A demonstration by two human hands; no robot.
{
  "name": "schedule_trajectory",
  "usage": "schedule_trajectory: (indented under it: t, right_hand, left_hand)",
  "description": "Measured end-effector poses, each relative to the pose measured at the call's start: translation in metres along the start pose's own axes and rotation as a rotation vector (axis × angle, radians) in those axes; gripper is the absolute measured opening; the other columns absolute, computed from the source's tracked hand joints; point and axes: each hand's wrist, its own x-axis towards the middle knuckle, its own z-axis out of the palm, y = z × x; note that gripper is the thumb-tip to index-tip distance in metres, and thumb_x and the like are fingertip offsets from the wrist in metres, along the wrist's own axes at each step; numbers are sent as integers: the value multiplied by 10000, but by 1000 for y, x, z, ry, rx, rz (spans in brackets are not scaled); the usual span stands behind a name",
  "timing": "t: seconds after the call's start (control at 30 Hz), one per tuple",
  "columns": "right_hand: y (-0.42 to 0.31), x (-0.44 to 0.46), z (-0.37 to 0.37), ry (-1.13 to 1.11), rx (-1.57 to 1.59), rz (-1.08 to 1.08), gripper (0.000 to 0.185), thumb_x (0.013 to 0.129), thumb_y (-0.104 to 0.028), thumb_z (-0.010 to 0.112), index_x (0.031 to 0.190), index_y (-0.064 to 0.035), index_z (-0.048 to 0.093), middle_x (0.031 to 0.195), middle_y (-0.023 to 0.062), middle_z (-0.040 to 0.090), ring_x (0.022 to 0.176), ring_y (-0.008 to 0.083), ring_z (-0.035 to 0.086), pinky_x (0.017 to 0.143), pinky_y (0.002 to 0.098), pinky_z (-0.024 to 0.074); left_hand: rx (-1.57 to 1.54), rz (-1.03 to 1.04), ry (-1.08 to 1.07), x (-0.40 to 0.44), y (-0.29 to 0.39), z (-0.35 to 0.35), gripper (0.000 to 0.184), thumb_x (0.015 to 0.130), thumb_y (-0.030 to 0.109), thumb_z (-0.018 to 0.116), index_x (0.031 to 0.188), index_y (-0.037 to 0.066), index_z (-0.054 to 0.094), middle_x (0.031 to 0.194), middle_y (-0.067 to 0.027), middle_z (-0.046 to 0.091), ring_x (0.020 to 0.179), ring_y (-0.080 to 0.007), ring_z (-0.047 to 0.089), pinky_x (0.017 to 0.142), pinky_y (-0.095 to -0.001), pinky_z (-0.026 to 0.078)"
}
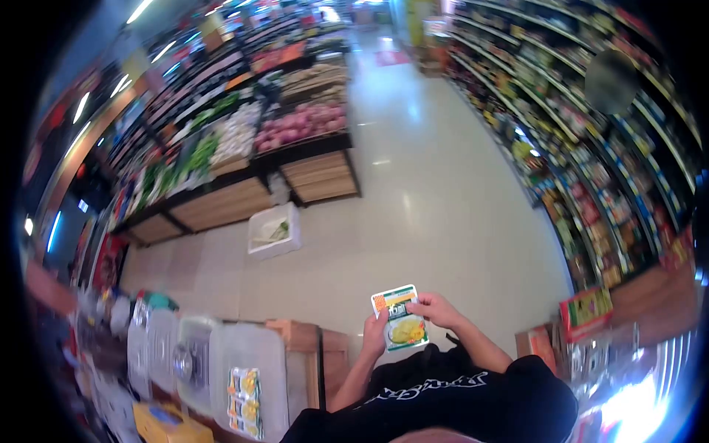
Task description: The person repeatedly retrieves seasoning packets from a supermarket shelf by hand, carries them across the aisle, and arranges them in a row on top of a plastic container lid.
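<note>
In front of my chest I hold a flat food packet point(405, 332), white and green with a picture of yellowish food on it. My left hand point(375, 331) grips its left edge, thumb on the front. My right hand point(436, 308) pinches the upper right side, thumb over the printed face. The fingers behind the packet are hidden. To the lower left, several similar yellow-and-white packets point(244, 402) lie in a row on a pale plastic lid or tray point(272, 369).
Vegetable stands with onions point(303, 125) and greens are at the left. A white foam box point(274, 230) sits on the floor before them. Stocked shelves point(569, 140) line the right side. A wooden crate point(310, 336) and clear containers point(193, 362) are near my left.
</note>
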Motion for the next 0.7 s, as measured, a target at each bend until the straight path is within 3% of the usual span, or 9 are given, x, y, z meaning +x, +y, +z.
schedule_trajectory:
  t: [0.13,0.43,0.53,0.7]
  right_hand:
    - [12,-49,-77,288,-49,-54,262,976,-230,586,1062,5,663,930,3,673,838,63,584,749,251,493]
    - [-4,-141,-173,883,52,-60,327,975,-312,585,934,0,674,783,-28,639,722,37,549,640,244,464]
    - [-1,-152,-206,999,-83,105,356,962,-342,600,895,-1,679,712,-27,615,665,40,538,589,247,455]
    - [-15,-130,-272,1111,-161,117,361,947,-352,611,891,-1,677,639,9,589,575,58,524,520,263,438]
  left_hand:
    - [57,-161,-203,52,-29,80,440,1010,355,488,1187,-42,559,1090,-115,657,944,-179,653,829,-304,530]
    - [262,-405,-579,130,-91,224,417,1003,345,520,1151,-37,601,1045,-84,670,883,-137,643,784,-276,522]
    - [320,-462,-694,163,-114,250,409,1008,334,514,1145,-39,610,1049,-79,667,892,-125,629,785,-269,513]
    - [371,-403,-705,222,-140,296,400,1017,316,498,1130,-48,620,1011,-66,671,895,-112,614,788,-258,501]
